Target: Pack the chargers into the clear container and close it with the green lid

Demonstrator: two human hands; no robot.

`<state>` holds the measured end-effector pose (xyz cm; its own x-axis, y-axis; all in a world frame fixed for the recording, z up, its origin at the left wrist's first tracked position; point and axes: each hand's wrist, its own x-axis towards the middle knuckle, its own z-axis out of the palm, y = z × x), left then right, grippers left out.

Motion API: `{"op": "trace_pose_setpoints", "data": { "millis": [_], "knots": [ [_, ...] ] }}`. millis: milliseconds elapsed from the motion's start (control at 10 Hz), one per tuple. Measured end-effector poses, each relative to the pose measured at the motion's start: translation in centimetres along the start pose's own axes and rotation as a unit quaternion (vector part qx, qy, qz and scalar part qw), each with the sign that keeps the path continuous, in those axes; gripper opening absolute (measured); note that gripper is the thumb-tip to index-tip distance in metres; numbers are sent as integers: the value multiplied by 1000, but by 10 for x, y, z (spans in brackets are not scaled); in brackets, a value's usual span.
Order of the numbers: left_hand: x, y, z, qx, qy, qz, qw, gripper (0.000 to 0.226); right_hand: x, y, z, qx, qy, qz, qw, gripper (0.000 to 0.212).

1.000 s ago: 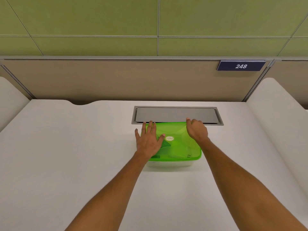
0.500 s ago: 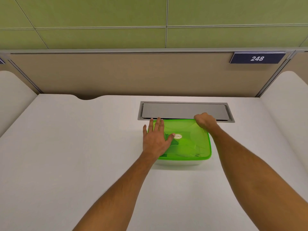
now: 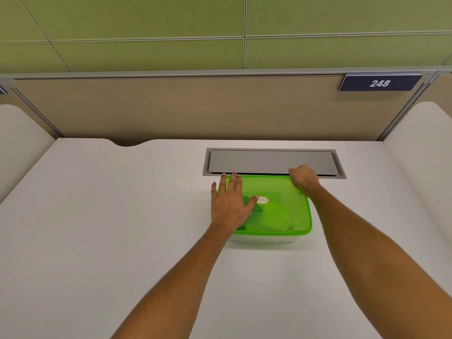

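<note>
Worktop point(image 3: 122, 241): white, carrying the container near its far middle, just in front of a grey hatch point(image 3: 271, 161) set into the surface.
Container point(image 3: 264, 239): clear box sitting upright on the worktop; only a strip of its near wall is showing below the lid.
Lid point(image 3: 281, 211): green, see-through, lying flat over the whole box, near edge looking seated.
Chargers point(image 3: 271, 220): pale shapes are showing through the lid, so packing is looking done; how many I cannot tell.
Left hand point(image 3: 231, 204): lying open and flat, palm pressing the lid's left part, gripping nothing.
Right hand point(image 3: 303, 179): curled into a fist, pushing down on the far right corner of the lid.
Sticker point(image 3: 263, 199): small, round, sitting mid-lid beside the left thumb.
Progress: nearly finished; what is left is likely snapping the last corners shut, though whether the far edge is sealing is hidden.
</note>
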<state>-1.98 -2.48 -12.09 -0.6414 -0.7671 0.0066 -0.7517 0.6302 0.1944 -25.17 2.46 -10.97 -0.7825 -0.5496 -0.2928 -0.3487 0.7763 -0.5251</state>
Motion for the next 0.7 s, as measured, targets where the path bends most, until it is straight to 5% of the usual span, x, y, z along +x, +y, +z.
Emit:
{"op": "trace_pose_setpoints", "data": {
  "millis": [400, 700],
  "knots": [
    [0, -2, -5, -7, -22, 4, 1000, 85, -25, -3, -8, 8, 54, -16, 998, 70],
    [-1, -8, -13, -26, -12, 27, 999, 83, -45, 1, -35, -140, 103, -114, 978, 62]
  ]
}}
